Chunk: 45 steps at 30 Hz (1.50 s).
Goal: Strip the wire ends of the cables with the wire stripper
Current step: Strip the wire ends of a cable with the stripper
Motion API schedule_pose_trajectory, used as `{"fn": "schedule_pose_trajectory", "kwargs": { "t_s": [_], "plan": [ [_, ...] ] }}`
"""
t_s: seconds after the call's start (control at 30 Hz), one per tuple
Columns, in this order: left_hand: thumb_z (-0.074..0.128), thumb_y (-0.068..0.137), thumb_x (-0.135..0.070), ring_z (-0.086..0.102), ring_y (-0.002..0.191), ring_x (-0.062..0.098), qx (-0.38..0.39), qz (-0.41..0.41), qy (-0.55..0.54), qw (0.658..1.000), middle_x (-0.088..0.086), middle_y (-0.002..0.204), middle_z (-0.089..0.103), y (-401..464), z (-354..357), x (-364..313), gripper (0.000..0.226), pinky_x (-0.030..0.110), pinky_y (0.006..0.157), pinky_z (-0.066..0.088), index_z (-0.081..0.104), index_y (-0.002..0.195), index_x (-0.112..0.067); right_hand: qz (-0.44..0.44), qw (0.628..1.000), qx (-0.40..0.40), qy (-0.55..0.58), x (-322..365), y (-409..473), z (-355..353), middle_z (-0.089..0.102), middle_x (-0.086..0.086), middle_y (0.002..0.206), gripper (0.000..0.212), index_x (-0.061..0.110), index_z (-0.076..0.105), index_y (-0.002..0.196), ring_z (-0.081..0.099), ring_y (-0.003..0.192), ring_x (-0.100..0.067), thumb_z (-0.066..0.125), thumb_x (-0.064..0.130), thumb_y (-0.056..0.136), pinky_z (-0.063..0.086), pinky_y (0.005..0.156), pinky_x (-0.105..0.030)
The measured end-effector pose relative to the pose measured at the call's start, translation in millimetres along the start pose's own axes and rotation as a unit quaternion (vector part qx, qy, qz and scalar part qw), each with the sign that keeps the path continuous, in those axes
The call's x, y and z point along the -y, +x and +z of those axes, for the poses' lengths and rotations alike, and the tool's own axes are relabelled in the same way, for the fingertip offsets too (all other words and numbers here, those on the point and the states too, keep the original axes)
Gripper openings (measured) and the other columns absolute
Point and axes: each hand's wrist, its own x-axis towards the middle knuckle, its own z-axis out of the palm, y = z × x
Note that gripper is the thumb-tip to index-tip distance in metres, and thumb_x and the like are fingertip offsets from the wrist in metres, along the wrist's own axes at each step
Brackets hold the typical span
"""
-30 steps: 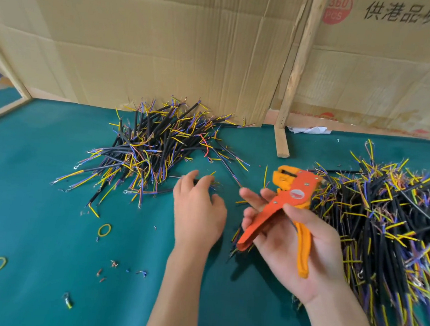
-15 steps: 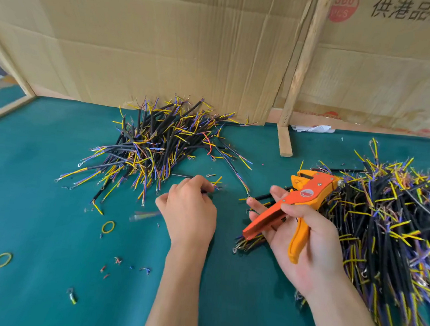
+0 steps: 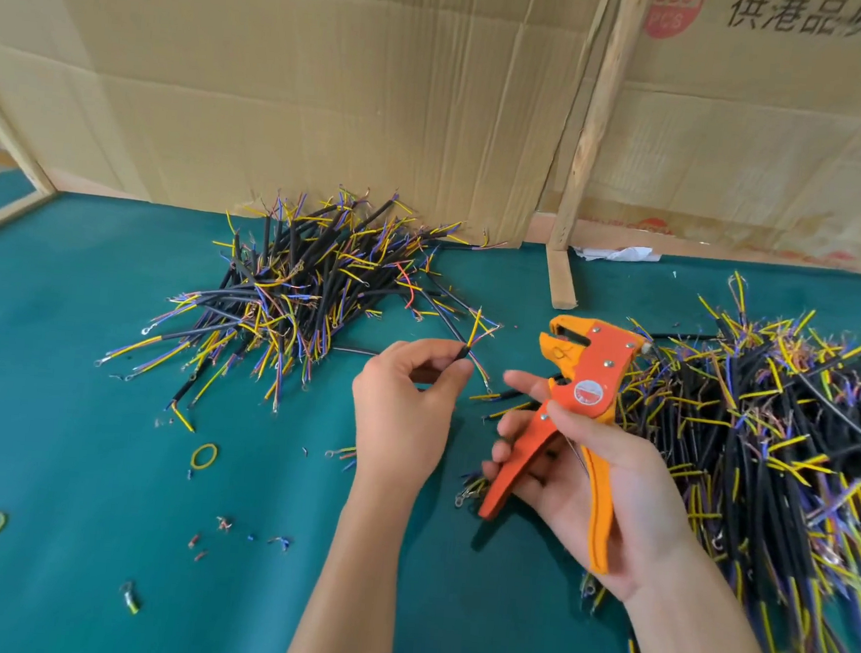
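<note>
Pinching one short black cable (image 3: 460,352) between thumb and fingertips, the left hand (image 3: 403,412) holds it just above the green table (image 3: 73,453), the splayed yellow, blue and reddish wire ends fanning up and right toward the tool. The right hand (image 3: 606,489) grips the orange wire stripper (image 3: 575,389) by its handles, thumb laid over the pivot near the round red label, fingers wrapped loosely under the lower handle; handles look spread, head pointing up-left, jaw gap facing the cable. Step in hand, I'd judge: presenting a fresh cable to the stripper, no wire in the jaws yet. Next move calls for singling out one thin conductor, feeding its tip squarely into the jaw slot, then a full squeeze; the wires are fine and springy, so neighbours could slip in too. Whether this cable's tips are already bare I can't tell, too small. Left pile (image 3: 292,294) of cables sits back near the cardboard wall (image 3: 334,87), looser and smaller; right pile (image 3: 770,430) is bigger and denser, touching the right wrist area. Cables: matte black rubbery jackets, short, stiff-ish, thin glossy inner wires, some with small ring terminals. Table cover is smooth teal matting, littered with insulation scraps (image 3: 226,537) and a yellow rubber band (image 3: 203,456). Stripper: hard plastic body, metal rivets.
</note>
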Motion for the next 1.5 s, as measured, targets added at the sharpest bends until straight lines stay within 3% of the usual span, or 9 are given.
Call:
{"fn": "schedule_pose_trajectory", "kwargs": {
  "t_s": [0.1, 0.23, 0.4, 0.7, 0.93, 1.13, 1.23, 1.37, 1.5],
  "plan": [
    [0.078, 0.083, -0.010, 0.066, 0.067, 0.015, 0.014, -0.002, -0.030, 0.999, -0.009, 0.072, 0.069, -0.4, -0.1, -0.3, 0.022, 0.032, 0.063, 0.057, 0.074, 0.081, -0.032, 0.017, 0.999, -0.001, -0.027, 0.1, -0.8, 2.6, 0.064, -0.025, 0.088, 0.050, 0.000, 0.069, 0.123, 0.064, 0.072, -0.035, 0.072, 0.017, 0.077, 0.058, 0.071, -0.048],
    [0.079, 0.082, -0.010, 0.064, 0.068, 0.011, 0.033, 0.027, -0.003, 0.999, -0.009, 0.073, 0.069, -0.3, 0.5, -0.1, 0.027, 0.042, 0.074, 0.058, 0.073, 0.079, -0.037, 0.035, 0.998, 0.023, -0.055, -0.2, -1.6, 2.3, 0.064, -0.027, 0.090, 0.051, -0.001, 0.067, 0.125, 0.063, 0.071, -0.036, 0.074, 0.011, 0.076, 0.057, 0.069, -0.048],
    [0.079, 0.081, -0.009, 0.060, 0.066, 0.004, 0.038, 0.053, 0.012, 0.998, -0.007, 0.075, 0.068, -0.3, 0.3, 1.0, 0.021, 0.026, 0.073, 0.051, 0.075, 0.081, -0.029, 0.045, 0.995, 0.045, -0.082, 0.4, -2.7, 1.6, 0.062, -0.024, 0.087, 0.057, -0.002, 0.066, 0.125, 0.061, 0.071, -0.036, 0.078, 0.013, 0.072, 0.056, 0.069, -0.047],
    [0.079, 0.081, -0.007, 0.062, 0.067, 0.006, 0.037, 0.063, 0.015, 0.997, -0.006, 0.075, 0.069, 1.1, 0.9, 2.6, 0.022, 0.025, 0.073, 0.050, 0.075, 0.081, -0.029, 0.041, 0.995, 0.055, -0.075, 0.6, -3.2, -1.6, 0.055, -0.020, 0.083, 0.056, -0.004, 0.064, 0.125, 0.059, 0.070, -0.035, 0.077, 0.011, 0.074, 0.055, 0.069, -0.047],
    [0.070, 0.093, -0.019, 0.049, 0.061, 0.004, 0.071, 0.060, -0.004, 0.996, -0.016, 0.068, 0.060, -1.0, 5.0, 1.1, 0.010, 0.018, 0.063, 0.040, 0.075, 0.090, -0.028, 0.040, 0.995, 0.052, -0.073, -0.9, -2.9, -0.9, 0.057, -0.020, 0.082, 0.056, -0.003, 0.065, 0.123, 0.059, 0.070, -0.035, 0.077, 0.013, 0.072, 0.056, 0.068, -0.048],
    [0.067, 0.094, -0.014, 0.042, 0.054, 0.004, 0.064, 0.065, -0.007, 0.996, -0.018, 0.054, 0.048, 0.5, 4.7, 3.0, 0.015, 0.013, 0.054, 0.033, 0.071, 0.091, -0.028, 0.043, 0.995, 0.042, -0.074, -0.5, -2.4, -0.8, 0.057, -0.020, 0.082, 0.057, -0.003, 0.066, 0.123, 0.059, 0.070, -0.035, 0.078, 0.015, 0.070, 0.055, 0.069, -0.048],
    [0.066, 0.093, -0.013, 0.039, 0.056, 0.004, 0.061, 0.055, -0.027, 0.996, -0.016, 0.055, 0.043, 1.9, 4.0, 4.0, 0.017, 0.018, 0.056, 0.036, 0.069, 0.089, -0.029, 0.044, 0.996, 0.040, -0.073, -1.2, -2.6, -0.7, 0.057, -0.020, 0.083, 0.058, -0.004, 0.066, 0.123, 0.059, 0.070, -0.036, 0.077, 0.014, 0.070, 0.056, 0.069, -0.049],
    [0.065, 0.091, -0.014, 0.047, 0.061, 0.013, 0.056, 0.040, -0.050, 0.996, -0.013, 0.061, 0.049, 2.5, 3.1, 3.5, 0.016, 0.051, 0.068, 0.053, 0.067, 0.088, -0.030, 0.046, 0.995, 0.042, -0.076, -1.1, -2.5, -0.1, 0.058, -0.020, 0.082, 0.058, -0.004, 0.066, 0.123, 0.059, 0.070, -0.035, 0.077, 0.015, 0.070, 0.056, 0.070, -0.048],
    [0.064, 0.089, -0.015, 0.048, 0.064, 0.021, 0.053, 0.043, -0.055, 0.996, -0.011, 0.062, 0.049, 1.2, 2.5, 2.0, 0.015, 0.056, 0.067, 0.052, 0.067, 0.088, -0.030, 0.048, 0.995, 0.043, -0.081, -1.2, -2.5, 0.7, 0.058, -0.020, 0.082, 0.056, -0.003, 0.067, 0.122, 0.059, 0.070, -0.036, 0.077, 0.015, 0.070, 0.056, 0.069, -0.048]
  ]
}}
